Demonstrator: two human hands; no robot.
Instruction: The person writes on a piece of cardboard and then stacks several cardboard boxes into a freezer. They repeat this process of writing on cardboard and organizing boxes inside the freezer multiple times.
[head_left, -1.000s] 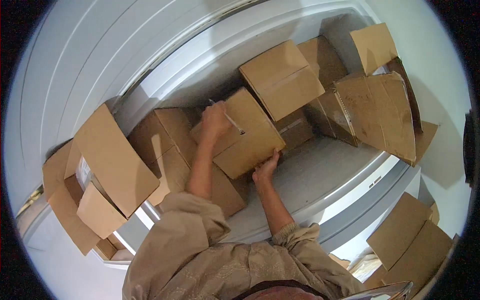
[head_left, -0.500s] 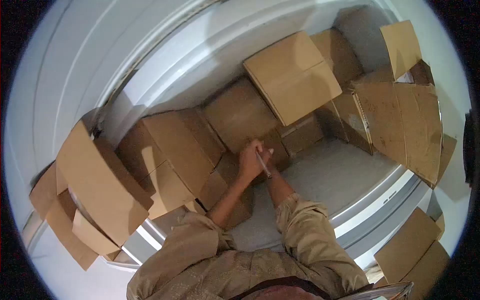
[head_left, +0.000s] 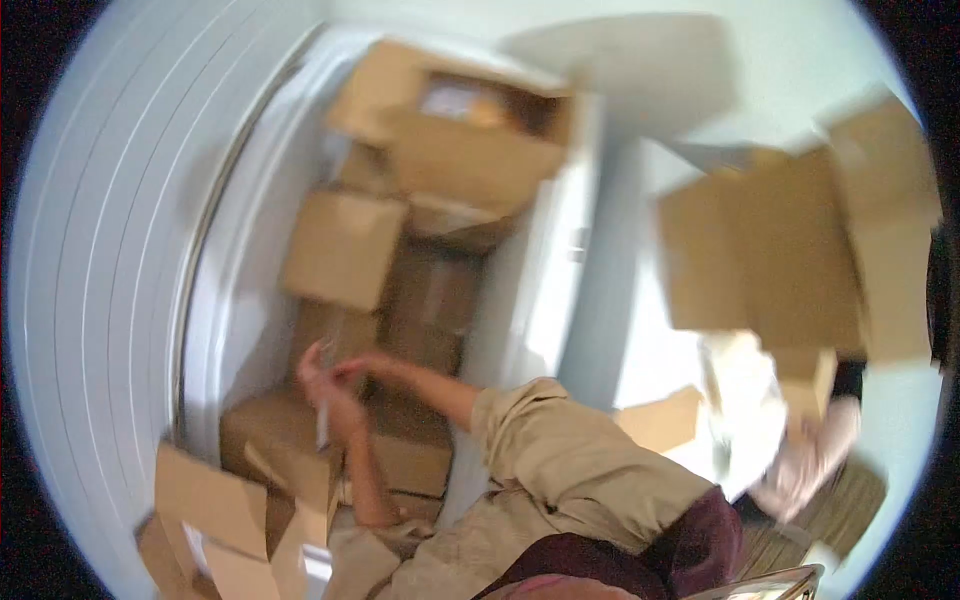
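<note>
My left hand (head_left: 338,400) is closed around a thin grey pen-like stick (head_left: 322,428), whose lower end sticks out below the fingers. My right hand (head_left: 362,366) is close against the left one, fingertips toward it; blur hides whether it grips anything. Both hands are over open cardboard boxes inside a white-walled chest. Under them lies a brown box (head_left: 275,425), and a box with a raised flap (head_left: 345,250) is just beyond.
An open box (head_left: 470,150) with things inside stands at the far end. Another open box (head_left: 210,500) is at lower left. Past the chest's white rim (head_left: 545,300), large cartons (head_left: 770,250) stand at right, near a blurred person's foot (head_left: 810,460).
My view has swung to the right, bringing the large cartons and the foot into sight. Both hands stay together, and the pen-like stick is still with them.
</note>
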